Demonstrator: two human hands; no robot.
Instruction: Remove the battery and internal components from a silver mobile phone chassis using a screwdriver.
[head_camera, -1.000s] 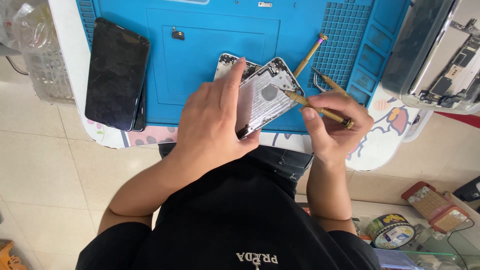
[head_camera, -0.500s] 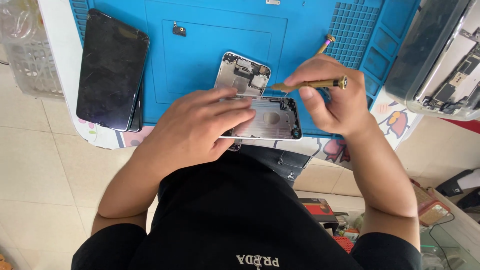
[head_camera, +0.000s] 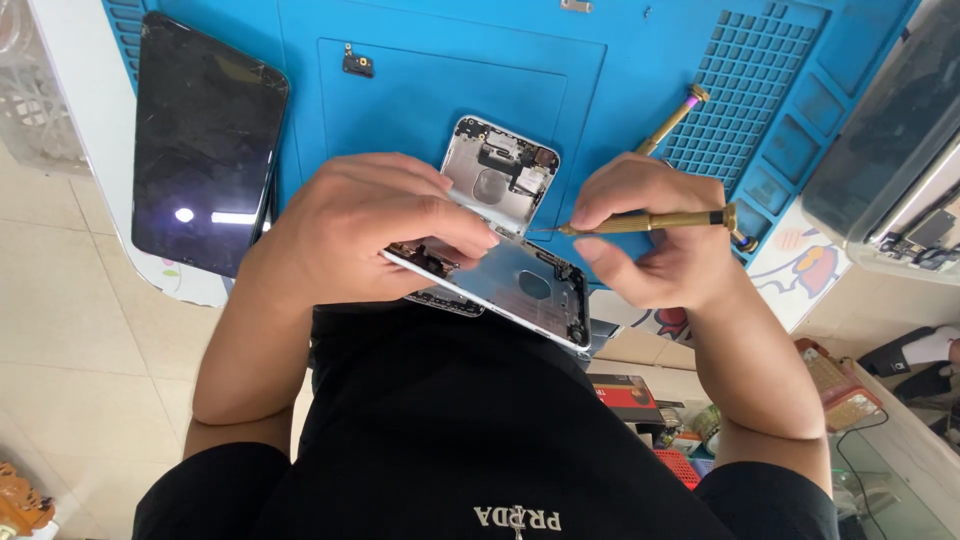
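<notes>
The left hand (head_camera: 350, 235) covers much of the opened phone housing (head_camera: 500, 270), so the near-left end of the housing and the parts beneath the palm are hidden. A second flat part seems to lie under the housing near the person's shirt, but it is mostly covered and hard to make out. The dark phone (head_camera: 205, 150) at the left lies screen up, its top edge cut off by the frame. At the far right a grey device (head_camera: 890, 140) is only partly in view.

The left hand comes in from the lower left with the wrist bent, its fingers curled over the housing's edge and gripping it, tilted above the blue mat (head_camera: 400, 90) at the near edge of the bench (head_camera: 80, 120). The right hand (head_camera: 655, 245) reaches in from the lower right; its fingers pinch a brass screwdriver (head_camera: 650, 220) held nearly level, the fine tip pointing left to the housing's inner face. Whether the tip touches a screw cannot be told.

A second brass-handled tool (head_camera: 672, 120) lies on the mat's grid of small square compartments (head_camera: 760, 100); what these hold is too small to see. A small dark part (head_camera: 357, 64) lies on the mat farther back.
</notes>
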